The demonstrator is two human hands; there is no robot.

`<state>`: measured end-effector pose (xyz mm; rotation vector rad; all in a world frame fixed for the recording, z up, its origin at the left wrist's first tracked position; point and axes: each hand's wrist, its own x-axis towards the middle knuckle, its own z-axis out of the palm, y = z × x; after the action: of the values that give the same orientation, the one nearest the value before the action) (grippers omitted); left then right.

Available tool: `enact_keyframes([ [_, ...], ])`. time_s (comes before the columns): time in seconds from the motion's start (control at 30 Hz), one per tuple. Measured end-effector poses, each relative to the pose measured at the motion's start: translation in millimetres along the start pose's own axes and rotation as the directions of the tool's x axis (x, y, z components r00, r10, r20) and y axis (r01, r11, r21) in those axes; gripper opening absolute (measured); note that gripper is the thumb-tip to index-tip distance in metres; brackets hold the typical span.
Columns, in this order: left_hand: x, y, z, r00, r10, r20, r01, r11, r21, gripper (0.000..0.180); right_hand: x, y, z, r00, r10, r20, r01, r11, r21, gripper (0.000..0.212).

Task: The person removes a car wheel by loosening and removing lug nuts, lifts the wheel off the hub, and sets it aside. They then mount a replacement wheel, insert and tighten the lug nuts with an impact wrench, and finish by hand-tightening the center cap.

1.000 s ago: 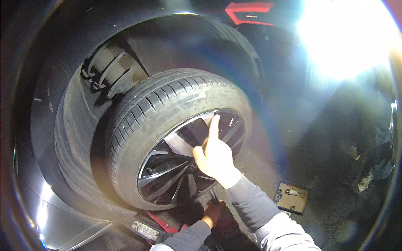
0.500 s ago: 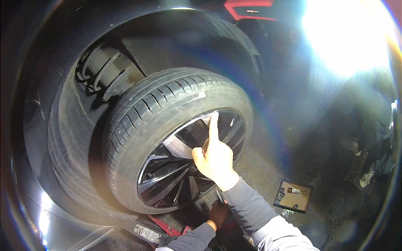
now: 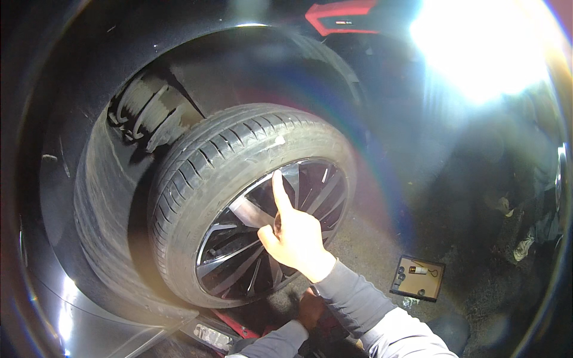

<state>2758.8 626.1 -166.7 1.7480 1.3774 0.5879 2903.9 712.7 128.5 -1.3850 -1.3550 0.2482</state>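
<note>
A black tyre (image 3: 179,238) sits on an alloy wheel (image 3: 239,241) with dark and silver spokes, under a car's wheel arch. My right hand (image 3: 295,241) is in front of the spokes, its index finger stretched up to the rim's upper edge. The thumb stands apart, the other fingers look curled, and I see nothing in the hand. A pale mark (image 3: 280,140) shows on the tyre's sidewall above the fingertip. Low beneath the wheel, my left hand (image 3: 310,309) is in shadow and partly hidden by my right forearm; its fingers cannot be made out.
Behind the tyre a coil spring (image 3: 149,113) shows inside the arch. On the ground to the right lies a shallow tray (image 3: 430,283) with small parts and a little bottle. Red metal (image 3: 239,327) is under the wheel. A bright lamp (image 3: 483,48) glares at upper right, beside a red-and-black object (image 3: 343,11).
My right index finger has slid left along the rim's upper edge. My left hand remains low under the wheel. The view has shifted slightly; the wheel shows no clear turn.
</note>
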Motion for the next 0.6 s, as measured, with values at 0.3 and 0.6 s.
enact_keyframes([
  [0.3,13,-19,1,0.981,-0.091,0.174,0.069,0.989,0.127,0.050,-14,1,-12,0.983,-0.144,0.118,0.119,0.973,0.197,0.087],
  [0.6,-6,86,-31,0.937,-0.333,0.108,0.336,0.942,-0.011,0.033,-26,18,-25,0.995,0.101,0.005,-0.100,0.977,0.188,0.073],
])
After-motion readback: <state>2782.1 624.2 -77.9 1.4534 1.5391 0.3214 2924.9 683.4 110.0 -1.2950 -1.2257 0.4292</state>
